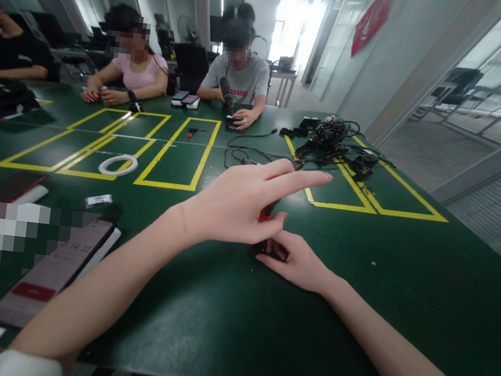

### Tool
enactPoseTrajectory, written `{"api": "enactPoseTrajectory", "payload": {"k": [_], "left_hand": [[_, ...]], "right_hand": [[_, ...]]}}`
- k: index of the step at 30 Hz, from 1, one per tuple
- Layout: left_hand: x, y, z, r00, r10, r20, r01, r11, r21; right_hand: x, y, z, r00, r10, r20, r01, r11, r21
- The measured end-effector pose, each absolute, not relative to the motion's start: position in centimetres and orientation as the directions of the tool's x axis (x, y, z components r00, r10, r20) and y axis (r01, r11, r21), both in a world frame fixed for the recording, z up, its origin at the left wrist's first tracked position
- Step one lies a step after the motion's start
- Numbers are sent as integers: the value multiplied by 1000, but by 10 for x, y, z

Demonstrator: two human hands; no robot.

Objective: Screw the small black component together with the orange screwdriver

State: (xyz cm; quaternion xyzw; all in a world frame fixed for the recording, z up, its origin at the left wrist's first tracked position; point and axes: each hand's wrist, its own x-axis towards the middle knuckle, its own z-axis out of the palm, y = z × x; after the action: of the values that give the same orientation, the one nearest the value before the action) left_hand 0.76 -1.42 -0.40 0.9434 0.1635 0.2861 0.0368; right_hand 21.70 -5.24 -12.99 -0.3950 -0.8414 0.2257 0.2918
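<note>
Near the middle of the table, my left hand [242,202] is curled around a red-and-black object [266,213], with its upper fingers stretched out to the right and the thumb below. Most of that object is behind the hand, so its kind is hidden. Just below and to the right, my right hand [299,261] rests low over the green table [199,321]. Its thumb and fingers close on a small black part [260,249] that lies on the tabletop under the red-and-black object. Whether the two things touch cannot be made out.
Phones [58,268] on white stands lie at the near left. A white tape roll [118,165] sits by yellow taped outlines. Tangled black cables [332,140] are at the far right. Across the table, a co-worker [236,72] holds a power screwdriver [226,93]; others sit leftward.
</note>
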Motion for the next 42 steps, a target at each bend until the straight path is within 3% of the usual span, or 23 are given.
{"api": "enactPoseTrajectory", "payload": {"k": [11, 23, 42], "left_hand": [[8, -15, -2, 806, 325, 494, 315, -943, 106], [7, -15, -2, 787, 335, 518, 274, -942, 194], [8, -14, -3, 788, 320, 526, 270, -947, 171]], "right_hand": [[217, -51, -132, -518, 792, 322, 523, 591, -613], [217, -52, -132, -519, 808, 280, 539, 564, -626], [217, -52, -130, -513, 803, 303, 528, 573, -626]]}}
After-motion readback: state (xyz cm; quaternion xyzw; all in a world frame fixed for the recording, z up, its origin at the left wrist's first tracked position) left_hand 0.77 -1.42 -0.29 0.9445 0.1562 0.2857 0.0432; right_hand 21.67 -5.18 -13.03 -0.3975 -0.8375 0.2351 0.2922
